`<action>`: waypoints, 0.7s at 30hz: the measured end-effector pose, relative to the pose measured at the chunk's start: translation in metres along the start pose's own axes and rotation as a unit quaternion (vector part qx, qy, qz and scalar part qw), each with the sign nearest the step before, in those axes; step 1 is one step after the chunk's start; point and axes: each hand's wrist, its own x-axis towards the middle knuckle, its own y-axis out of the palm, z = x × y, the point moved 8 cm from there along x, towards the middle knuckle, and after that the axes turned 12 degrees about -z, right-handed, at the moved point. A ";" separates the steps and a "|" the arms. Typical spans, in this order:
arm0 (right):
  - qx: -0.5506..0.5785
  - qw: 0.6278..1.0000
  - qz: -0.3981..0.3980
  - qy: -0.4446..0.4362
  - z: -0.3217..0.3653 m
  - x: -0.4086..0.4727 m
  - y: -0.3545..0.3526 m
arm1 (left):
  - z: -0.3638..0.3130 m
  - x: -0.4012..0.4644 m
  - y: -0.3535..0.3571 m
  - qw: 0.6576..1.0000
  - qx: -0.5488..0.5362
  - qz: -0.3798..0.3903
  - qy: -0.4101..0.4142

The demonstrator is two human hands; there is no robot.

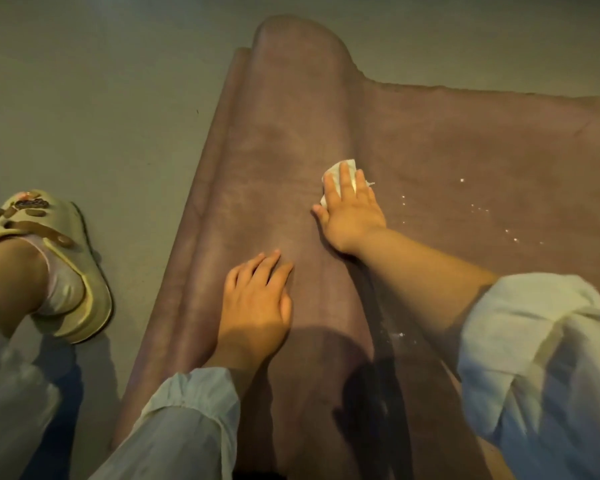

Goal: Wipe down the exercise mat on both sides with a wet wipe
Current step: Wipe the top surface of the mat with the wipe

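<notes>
The grey floor (125, 109) runs under everything, and across it lies the brown exercise mat (465, 140), flat to my right and curled into a fat roll (284, 140) that runs away from me down the middle. My left foot in a beige slipper (54, 271) is planted on the floor, just beside the roll's left edge.

My left hand (257, 303) rests flat on top of the roll, fingers straight and relaxed, gripping nothing, only steadying it. My right hand (349, 213) is spread flat with straight fingers, pressing the white wet wipe (336, 171) onto the mat where the roll meets the flat part; the wipe is bunched under my fingertips, with its far edge poking out.

Small bright droplets (478, 209) dot the flat surface to the right of the wipe.

What worries me: the roll looks springy, so if my left hand lifts, it may unroll or shift over the stretch I am cleaning. Since I only press the wipe and do not hold it, a quick stroke could leave it behind or bunch it further. The droplets could dry into marks if I miss them.
</notes>
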 end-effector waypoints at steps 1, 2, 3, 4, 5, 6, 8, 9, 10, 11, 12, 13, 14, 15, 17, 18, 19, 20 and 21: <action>0.014 1.000 0.000 0.009 -0.003 0.010 -0.003 | 0.000 0.000 0.001 1.000 -0.001 -0.002 -0.004; 0.031 0.999 0.002 0.019 -0.005 0.017 -0.005 | 0.001 0.001 0.001 1.000 -0.002 -0.006 -0.008; 0.048 0.998 0.005 0.027 -0.006 0.021 -0.006 | 0.001 0.001 0.001 1.000 -0.001 -0.009 -0.010; 0.064 0.997 0.006 0.032 -0.006 0.022 -0.007 | 0.001 0.001 0.001 1.000 -0.001 -0.009 -0.010; 0.077 0.996 0.007 0.036 -0.005 0.020 -0.007 | 0.001 0.000 0.002 1.000 -0.002 -0.005 -0.011; 0.089 0.995 0.007 0.039 -0.005 0.015 -0.007 | 0.001 0.000 0.002 1.000 -0.004 0.001 -0.013; 0.109 0.993 0.012 0.044 -0.006 -0.004 -0.005 | 0.001 0.000 0.002 1.000 -0.007 0.013 -0.018; 0.119 0.992 0.018 0.045 -0.007 -0.017 -0.003 | 0.001 0.000 0.001 1.000 -0.007 0.020 -0.019; 0.130 0.990 0.023 0.045 -0.007 -0.033 0.000 | 0.001 0.000 0.001 0.999 -0.007 0.026 -0.017; 0.143 0.988 0.028 0.043 -0.007 -0.051 0.004 | 0.000 0.000 0.001 0.999 -0.006 0.030 -0.015; 0.158 0.986 0.030 0.042 -0.006 -0.071 0.008 | 0.000 -0.001 0.000 0.999 -0.004 0.033 -0.014; 0.171 0.984 0.030 0.044 -0.004 -0.092 0.012 | -0.001 -0.001 0.000 0.999 -0.002 0.034 -0.014; 0.180 0.982 0.030 0.047 -0.002 -0.113 0.016 | -0.001 -0.001 -0.001 0.999 0.000 0.034 -0.014; 0.184 0.981 0.032 0.049 0.000 -0.134 0.020 | -0.002 -0.001 -0.001 0.999 0.001 0.033 -0.012; 0.187 0.980 0.043 0.059 0.005 -0.175 0.028 | -0.003 -0.002 -0.002 0.999 0.005 0.030 -0.011; 0.187 0.979 0.046 0.068 0.006 -0.194 0.031 | -0.004 -0.002 -0.001 0.999 0.004 0.028 -0.023; 0.190 0.978 0.048 0.076 0.008 -0.212 0.032 | -0.005 -0.002 -0.001 0.998 -0.001 0.024 -0.050; 0.195 0.977 0.047 0.079 0.010 -0.227 0.029 | -0.007 -0.001 0.000 0.996 -0.014 0.020 -0.090; 0.194 0.977 0.045 0.076 0.015 -0.240 0.026 | -0.010 -0.001 0.001 0.990 -0.036 0.014 -0.137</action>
